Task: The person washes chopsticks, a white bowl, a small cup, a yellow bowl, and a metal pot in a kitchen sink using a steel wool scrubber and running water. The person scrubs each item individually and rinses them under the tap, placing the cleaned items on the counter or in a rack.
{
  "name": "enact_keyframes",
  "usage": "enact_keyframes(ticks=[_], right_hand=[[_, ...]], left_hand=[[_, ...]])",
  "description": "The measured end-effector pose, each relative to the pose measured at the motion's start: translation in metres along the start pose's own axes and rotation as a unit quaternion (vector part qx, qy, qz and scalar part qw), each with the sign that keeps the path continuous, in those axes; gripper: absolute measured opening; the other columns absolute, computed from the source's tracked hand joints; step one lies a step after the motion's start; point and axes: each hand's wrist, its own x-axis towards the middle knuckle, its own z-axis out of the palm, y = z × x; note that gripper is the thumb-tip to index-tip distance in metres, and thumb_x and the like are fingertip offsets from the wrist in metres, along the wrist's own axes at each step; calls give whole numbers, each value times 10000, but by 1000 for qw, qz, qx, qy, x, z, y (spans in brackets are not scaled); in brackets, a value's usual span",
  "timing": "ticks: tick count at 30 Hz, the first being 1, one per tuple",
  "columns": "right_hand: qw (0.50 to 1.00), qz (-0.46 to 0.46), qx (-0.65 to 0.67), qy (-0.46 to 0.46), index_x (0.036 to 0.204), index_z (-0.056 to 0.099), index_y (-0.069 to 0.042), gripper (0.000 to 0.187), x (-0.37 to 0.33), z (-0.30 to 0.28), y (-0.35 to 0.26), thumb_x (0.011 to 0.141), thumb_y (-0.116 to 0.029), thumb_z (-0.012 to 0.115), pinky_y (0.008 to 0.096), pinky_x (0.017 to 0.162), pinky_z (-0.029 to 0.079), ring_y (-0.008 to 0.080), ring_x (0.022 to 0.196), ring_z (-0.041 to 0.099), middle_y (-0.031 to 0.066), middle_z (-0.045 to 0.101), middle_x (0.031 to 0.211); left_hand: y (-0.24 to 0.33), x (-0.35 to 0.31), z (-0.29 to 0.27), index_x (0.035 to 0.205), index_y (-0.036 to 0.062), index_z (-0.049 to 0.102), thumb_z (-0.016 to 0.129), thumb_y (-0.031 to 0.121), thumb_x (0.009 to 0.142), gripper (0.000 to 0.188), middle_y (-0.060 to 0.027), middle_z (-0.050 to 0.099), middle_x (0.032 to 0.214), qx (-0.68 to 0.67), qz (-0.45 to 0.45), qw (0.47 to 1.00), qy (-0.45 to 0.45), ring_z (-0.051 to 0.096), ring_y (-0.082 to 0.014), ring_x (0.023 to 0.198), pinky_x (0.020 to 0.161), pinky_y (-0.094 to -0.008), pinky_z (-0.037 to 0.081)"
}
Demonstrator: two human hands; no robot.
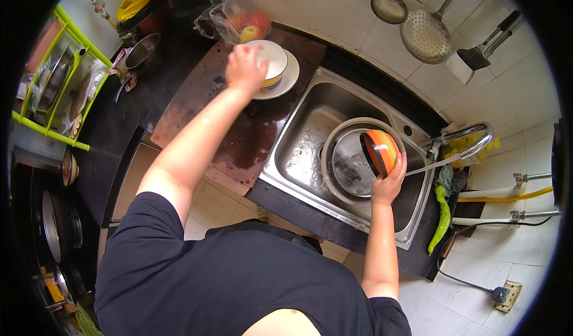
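Observation:
My left hand (pixel 246 70) is closed on the rim of a white bowl (pixel 272 57), its fingers slightly blurred. That bowl sits on top of a yellow-patterned bowl (pixel 271 85), and a white plate (pixel 291 78) lies beneath them on the brown board. Over the sink, my right hand (pixel 389 182) grips an orange-striped bowl (pixel 382 148) with a dark inside, tilted on its side. Below it a round metal basin (pixel 327 163) stands in the steel sink (pixel 298 130). Water runs from the faucet (pixel 477 142) toward my right hand.
Apples (pixel 250 34) and a clear plastic bag (pixel 221 19) lie behind the bowls. A saucepan (pixel 143 54) and a green rack (pixel 54 136) stand at the left. A long green pepper (pixel 440 219) lies right of the sink. Ladle (pixel 389 6) and skimmer (pixel 425 36) hang on the wall.

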Motion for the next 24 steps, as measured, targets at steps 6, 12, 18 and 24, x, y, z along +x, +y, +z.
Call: enact_keyframes(ticks=[6, 12, 18, 24], right_hand=[[823, 403, 399, -41, 1325, 222, -66, 615, -7, 36, -25, 736, 31, 368, 412, 773, 490, 289, 1021, 528, 159, 442, 1198], [651, 562, 495, -129, 1365, 108, -133, 582, -12, 26, -70, 897, -245, 434, 416, 510, 554, 292, 942, 580, 143, 415, 1247], [679, 503, 511, -156, 1307, 277, -139, 509, -8, 15, -106, 895, -393, 433, 346, 486, 537, 229, 892, 600, 111, 506, 1154], [677, 456, 540, -203, 1308, 270, -115, 482, -8, 6, -127, 924, -396, 349, 242, 394, 506, 188, 773, 627, 103, 537, 1087]], left_hand=[[-87, 31, 21, 1080, -20, 510, 496, 195, 781, 368, -200, 586, 956, -200, -260, 887, -324, 610, -307, 769, 665, -372, 504], [-59, 4, 1, 1089, -48, 473, 374, 69, 785, 340, -181, 589, 871, -411, -277, 833, -246, 612, -237, 622, 516, -309, 517], [-3, -42, -38, 1056, -43, 485, 398, 75, 792, 302, -130, 600, 837, -486, -180, 783, -345, 593, -190, 585, 499, -297, 510], [24, -112, -26, 1026, -68, 519, 465, 112, 759, 326, -169, 604, 825, -424, -169, 763, -459, 603, -204, 626, 558, -323, 494]])
